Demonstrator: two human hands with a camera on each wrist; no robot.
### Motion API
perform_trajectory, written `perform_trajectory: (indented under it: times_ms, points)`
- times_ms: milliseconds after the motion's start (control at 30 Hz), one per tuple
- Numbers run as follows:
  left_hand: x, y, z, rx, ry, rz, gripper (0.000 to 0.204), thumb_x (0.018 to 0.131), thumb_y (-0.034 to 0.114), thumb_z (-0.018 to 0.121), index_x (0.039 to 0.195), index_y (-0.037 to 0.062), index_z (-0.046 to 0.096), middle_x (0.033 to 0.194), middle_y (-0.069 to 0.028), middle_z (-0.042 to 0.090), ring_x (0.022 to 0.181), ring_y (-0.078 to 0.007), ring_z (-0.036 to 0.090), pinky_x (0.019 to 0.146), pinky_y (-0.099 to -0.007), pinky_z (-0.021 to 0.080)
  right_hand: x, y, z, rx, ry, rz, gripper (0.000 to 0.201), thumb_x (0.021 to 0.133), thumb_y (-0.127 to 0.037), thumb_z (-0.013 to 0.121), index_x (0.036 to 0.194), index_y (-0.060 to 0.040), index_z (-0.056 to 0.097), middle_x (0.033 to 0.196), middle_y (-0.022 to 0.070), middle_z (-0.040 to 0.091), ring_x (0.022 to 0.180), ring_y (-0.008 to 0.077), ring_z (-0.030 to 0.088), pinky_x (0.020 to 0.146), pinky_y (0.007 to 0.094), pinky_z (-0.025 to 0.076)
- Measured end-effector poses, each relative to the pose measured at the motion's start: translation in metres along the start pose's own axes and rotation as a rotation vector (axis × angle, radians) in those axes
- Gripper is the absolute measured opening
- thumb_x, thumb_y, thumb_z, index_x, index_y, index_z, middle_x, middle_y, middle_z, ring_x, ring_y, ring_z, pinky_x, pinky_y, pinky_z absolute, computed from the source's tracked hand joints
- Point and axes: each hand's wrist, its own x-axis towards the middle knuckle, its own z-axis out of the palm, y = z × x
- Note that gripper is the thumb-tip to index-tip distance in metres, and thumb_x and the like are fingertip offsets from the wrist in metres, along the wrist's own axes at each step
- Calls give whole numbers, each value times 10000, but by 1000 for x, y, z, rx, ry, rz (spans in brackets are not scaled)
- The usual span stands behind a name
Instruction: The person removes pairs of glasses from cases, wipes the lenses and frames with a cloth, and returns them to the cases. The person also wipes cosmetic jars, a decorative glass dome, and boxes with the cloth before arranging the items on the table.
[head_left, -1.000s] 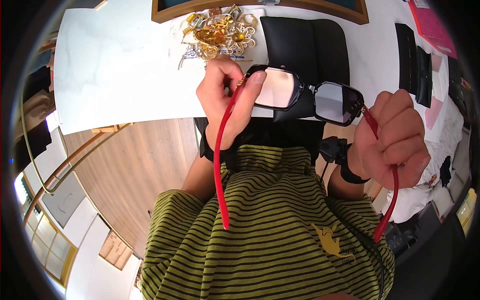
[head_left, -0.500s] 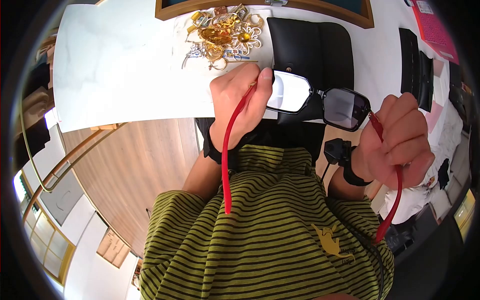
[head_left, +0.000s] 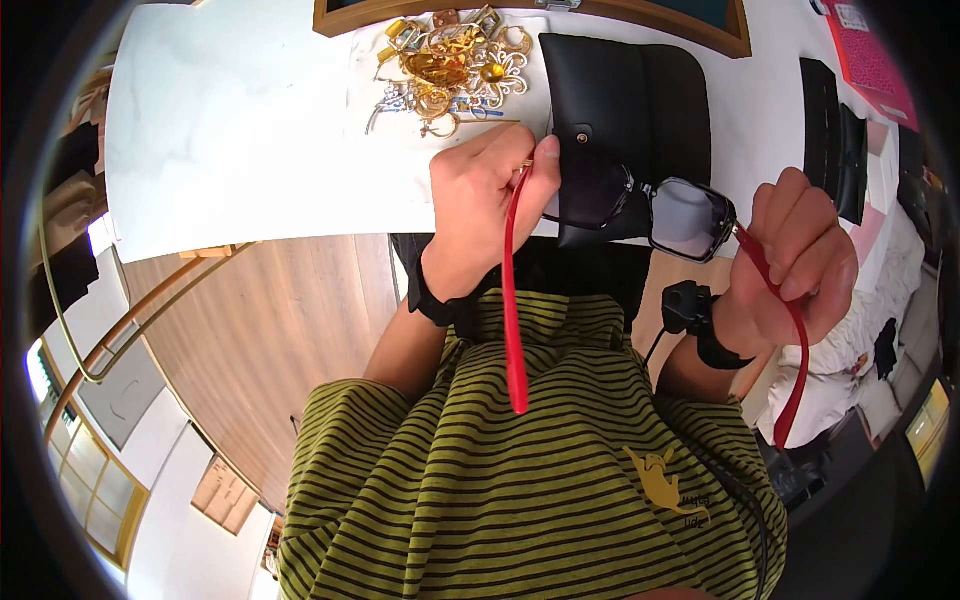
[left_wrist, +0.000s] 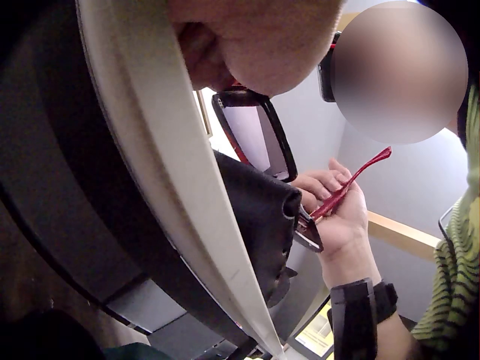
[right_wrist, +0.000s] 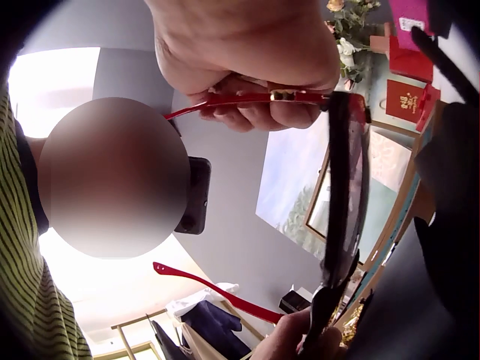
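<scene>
A pair of sunglasses (head_left: 690, 220) with black angular frames and red temples is held up over the table edge, temples pointing back toward the striped shirt. My left hand (head_left: 480, 195) pinches it at the left hinge, thumb beside the lens. On the other side my right hand (head_left: 800, 260) has its fingers curled loosely around the right temple (right_wrist: 247, 97). Behind the lenses lies a black flap case (head_left: 640, 110) with a snap. Left of that, gold and amber-coloured jewellery (head_left: 450, 70) is heaped on a white cloth (head_left: 360, 75).
A wooden box (head_left: 738, 35) with a blue-green lining stands at the back. Black flat cases (head_left: 825, 120) and a pink box (head_left: 870, 65) are at the right. White marbled table surface (head_left: 230, 130) extends left. Wrist straps with cameras (head_left: 685, 307) are on the arms.
The sunglasses and both hands have shifted slightly right. The left lens has turned from bright reflection to dark. The right hand's fingers have loosened and slid along the temple.
</scene>
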Motion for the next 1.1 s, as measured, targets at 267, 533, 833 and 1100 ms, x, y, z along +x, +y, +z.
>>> perform_trajectory:
  times_ms: [267, 533, 833, 1100]
  points:
    - [0, 0, 0, -51, 0, -49, 302, 832, 53, 609, 587, 4, 440, 502, -83, 411, 408, -222, 393, 420, -324, 315, -1, 1, -4, 72, 25, 103, 339, 921, -169, 391, 592, -90, 404, 586, 34, 395, 565, 111, 302, 500, 260, 214]
    - [0, 1, -2, -82, -12, -58, 300, 849, 62, 596, 593, -6, 456, 514, -91, 444, 421, -221, 414, 427, -322, 323, 5, 2, 0, 283, 255, 346, 276, 829, -233, 469, 949, 12, 508, 864, 132, 470, 666, 131, 373, 567, 239, 290]
    - [-1, 2, -3, -116, -11, -88, 284, 855, 70, 597, 609, -15, 484, 526, -93, 461, 434, -212, 422, 443, -312, 337, -1, 10, -1, 76, 178, 411, 304, 774, -148, 486, 971, 69, 564, 995, 205, 524, 779, 153, 476, 672, 243, 363]
    - [-2, 1, -2, -111, -8, -94, 310, 860, 74, 585, 600, -16, 444, 522, -96, 423, 437, -218, 394, 445, -319, 323, 0, -5, 15, -37, 123, 585, 215, 821, -26, 502, 987, 78, 590, 875, 155, 620, 867, 165, 557, 803, 271, 423]
